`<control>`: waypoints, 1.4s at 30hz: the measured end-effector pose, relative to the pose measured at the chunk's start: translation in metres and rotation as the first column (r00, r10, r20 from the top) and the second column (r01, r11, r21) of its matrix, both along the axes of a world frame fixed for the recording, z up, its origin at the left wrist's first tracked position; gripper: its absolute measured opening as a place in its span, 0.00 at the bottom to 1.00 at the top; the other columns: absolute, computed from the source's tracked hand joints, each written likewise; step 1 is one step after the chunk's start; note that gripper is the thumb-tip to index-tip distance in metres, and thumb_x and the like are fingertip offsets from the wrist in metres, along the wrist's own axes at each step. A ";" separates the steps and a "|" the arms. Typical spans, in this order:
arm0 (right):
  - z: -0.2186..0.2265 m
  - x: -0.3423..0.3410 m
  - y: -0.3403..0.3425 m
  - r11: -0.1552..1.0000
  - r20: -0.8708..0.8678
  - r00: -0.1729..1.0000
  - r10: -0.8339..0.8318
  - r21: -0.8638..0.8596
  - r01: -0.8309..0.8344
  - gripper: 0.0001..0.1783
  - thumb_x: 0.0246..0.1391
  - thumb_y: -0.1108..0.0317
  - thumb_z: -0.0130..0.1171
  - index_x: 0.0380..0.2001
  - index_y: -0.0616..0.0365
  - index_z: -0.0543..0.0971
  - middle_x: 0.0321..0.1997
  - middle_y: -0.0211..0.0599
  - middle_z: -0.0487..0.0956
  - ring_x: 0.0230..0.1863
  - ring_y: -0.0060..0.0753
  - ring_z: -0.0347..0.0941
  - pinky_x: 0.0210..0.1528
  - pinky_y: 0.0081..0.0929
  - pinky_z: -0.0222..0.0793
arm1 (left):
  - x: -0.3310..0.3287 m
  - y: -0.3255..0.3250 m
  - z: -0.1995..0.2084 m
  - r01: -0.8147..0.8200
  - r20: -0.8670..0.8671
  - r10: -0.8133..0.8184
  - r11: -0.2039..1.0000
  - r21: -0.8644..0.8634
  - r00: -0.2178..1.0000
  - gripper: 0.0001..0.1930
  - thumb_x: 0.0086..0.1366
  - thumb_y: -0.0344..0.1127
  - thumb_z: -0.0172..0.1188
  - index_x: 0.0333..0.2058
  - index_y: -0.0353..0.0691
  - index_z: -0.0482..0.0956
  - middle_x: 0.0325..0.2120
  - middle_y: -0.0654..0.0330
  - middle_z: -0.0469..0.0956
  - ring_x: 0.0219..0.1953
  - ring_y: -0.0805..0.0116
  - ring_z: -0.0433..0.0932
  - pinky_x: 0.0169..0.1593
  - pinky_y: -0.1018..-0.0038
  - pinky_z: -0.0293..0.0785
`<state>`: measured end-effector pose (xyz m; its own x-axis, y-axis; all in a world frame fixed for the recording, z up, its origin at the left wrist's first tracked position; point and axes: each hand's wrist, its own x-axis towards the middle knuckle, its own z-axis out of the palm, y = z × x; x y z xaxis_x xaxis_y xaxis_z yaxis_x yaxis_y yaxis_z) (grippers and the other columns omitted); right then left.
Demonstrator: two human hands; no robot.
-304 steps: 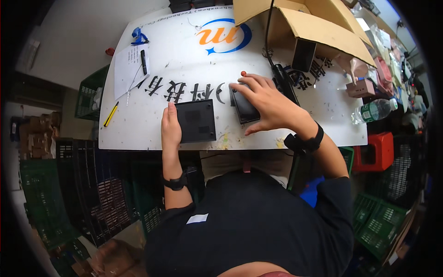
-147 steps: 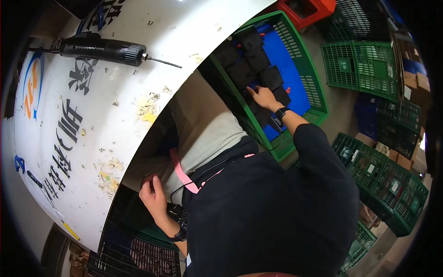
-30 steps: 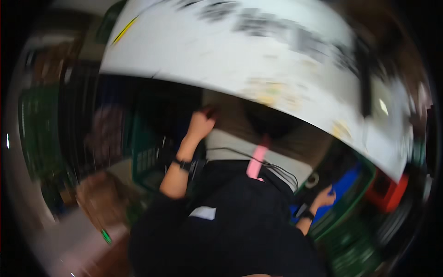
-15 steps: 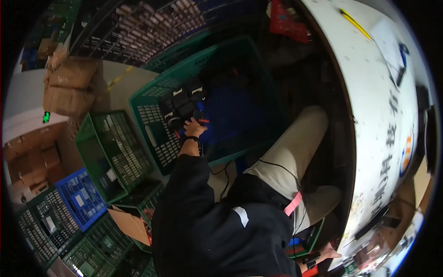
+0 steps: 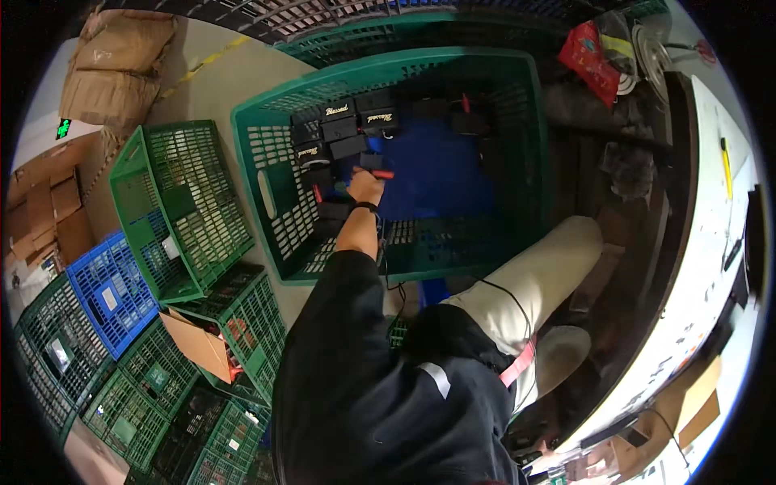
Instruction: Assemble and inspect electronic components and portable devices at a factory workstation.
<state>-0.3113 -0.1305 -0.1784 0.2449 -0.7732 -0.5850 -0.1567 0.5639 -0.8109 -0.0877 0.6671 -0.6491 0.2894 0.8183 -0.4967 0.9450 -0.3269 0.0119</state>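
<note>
My left hand (image 5: 368,189) reaches into a large green plastic crate (image 5: 271,105). Its fingers are closed on a small black block (image 5: 371,161) with a red strip (image 5: 381,174) sticking out beside them. Similar black blocks (image 5: 349,146) are packed along the crate's left and far sides, some bearing white script. Blue sheeting (image 5: 436,170) covers the crate's bottom. Down at the lower right, my right hand (image 5: 546,449) is by the white table's edge, mostly hidden behind my sleeve, so its fingers cannot be made out.
Green crates (image 5: 202,202) and a blue crate (image 5: 111,295) stand to the left, one with a cardboard flap (image 5: 196,346). Brown wrapped bundles (image 5: 113,77) lie at the far left. The white table (image 5: 687,307) runs along the right, with a yellow cutter (image 5: 726,168). A thin cable crosses my leg.
My view has shifted. My left hand has moved right and farther into the crate, its spread fingers now closed on a black block. My right hand has become mostly hidden.
</note>
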 end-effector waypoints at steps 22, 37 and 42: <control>0.043 0.279 0.387 -0.565 -0.535 -0.291 0.793 -0.469 -0.679 0.63 0.35 0.71 0.80 0.75 0.58 0.55 0.76 0.49 0.59 0.77 0.47 0.55 0.75 0.47 0.51 | 0.047 -0.150 0.419 0.618 0.634 0.093 -0.372 -0.693 0.767 0.31 0.65 0.50 0.67 0.56 0.31 0.73 0.41 0.46 0.84 0.41 0.53 0.85 0.47 0.67 0.82; 0.025 0.172 0.252 0.020 -0.569 0.132 0.812 -0.198 -0.980 0.56 0.36 0.77 0.73 0.72 0.58 0.59 0.68 0.38 0.67 0.69 0.37 0.62 0.72 0.33 0.53 | -0.133 0.060 0.057 0.460 -0.074 -0.523 0.801 -0.384 0.849 0.34 0.48 0.42 0.76 0.54 0.38 0.75 0.62 0.43 0.66 0.66 0.34 0.67 0.64 0.51 0.72; 0.018 0.160 0.242 0.091 -0.539 0.213 0.815 -0.245 -0.965 0.56 0.36 0.77 0.73 0.72 0.59 0.60 0.68 0.39 0.67 0.70 0.37 0.60 0.74 0.34 0.50 | -0.122 0.049 0.079 0.690 0.360 -0.595 0.675 -0.261 0.718 0.24 0.43 0.32 0.78 0.39 0.37 0.77 0.52 0.47 0.72 0.54 0.38 0.72 0.56 0.55 0.73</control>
<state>-0.1510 0.1114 -0.1602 0.8868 -0.2052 -0.4140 -0.4553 -0.5406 -0.7074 -0.2095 0.7164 -0.5706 0.8162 0.1638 -0.5540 0.4522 -0.7780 0.4362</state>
